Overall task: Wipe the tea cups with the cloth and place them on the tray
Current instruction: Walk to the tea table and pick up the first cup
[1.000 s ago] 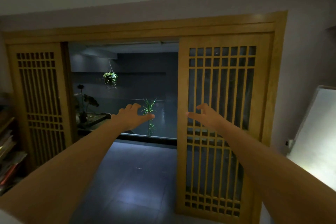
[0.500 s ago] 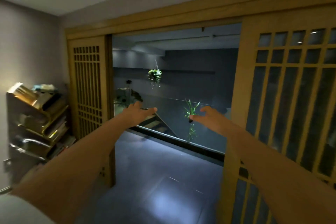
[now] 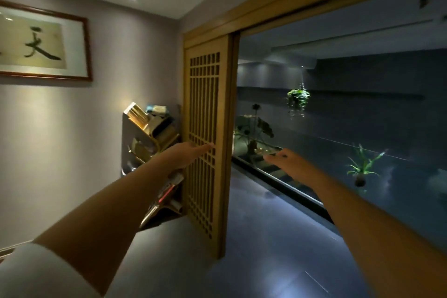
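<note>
No tea cup, cloth or tray is in view. Both my arms are stretched out in front of me at chest height. My left hand (image 3: 186,153) is flat with the fingers extended, in front of the wooden lattice door, and holds nothing. My right hand (image 3: 284,159) is also empty, palm down with fingers loosely spread, in front of the dark opening.
A wooden lattice sliding door (image 3: 205,143) stands ahead, its frame running overhead. Left of it a slanted book rack (image 3: 150,143) leans by the wall under a framed calligraphy picture (image 3: 41,41). Beyond the opening are a hanging plant (image 3: 298,99), a potted plant (image 3: 361,167) and grey floor.
The view has swung to the left: the right lattice door left the frame, and the left door, book rack and wall picture came in. Both hands stay outstretched and empty.
</note>
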